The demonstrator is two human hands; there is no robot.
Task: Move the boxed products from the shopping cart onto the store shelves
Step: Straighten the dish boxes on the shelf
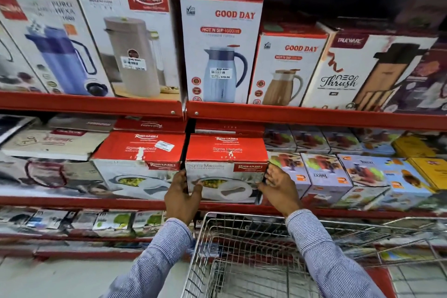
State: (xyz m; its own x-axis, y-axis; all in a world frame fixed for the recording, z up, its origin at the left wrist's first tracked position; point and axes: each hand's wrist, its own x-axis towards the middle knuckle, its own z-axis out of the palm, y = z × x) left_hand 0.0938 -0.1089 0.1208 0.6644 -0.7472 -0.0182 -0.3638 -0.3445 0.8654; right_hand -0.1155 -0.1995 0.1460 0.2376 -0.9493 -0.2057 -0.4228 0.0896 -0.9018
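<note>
A red-and-white Rishabh Sigma Marbella casserole box (226, 167) stands on the middle red shelf (96, 202), beside a matching box (139, 152) to its left. My left hand (182, 195) grips its lower left edge. My right hand (280, 187) presses against its right side, next to the juicer boxes. Below my arms stands the wire shopping cart (242, 249), and no box shows in the part of the basket I see.
The upper shelf (290, 113) carries tall flask and jug boxes. Small juicer boxes (324, 176) fill the middle shelf on the right, larger flat boxes (48, 145) on the left. Packaged items (108, 221) hang on a lower shelf. Pale floor lies at the bottom left.
</note>
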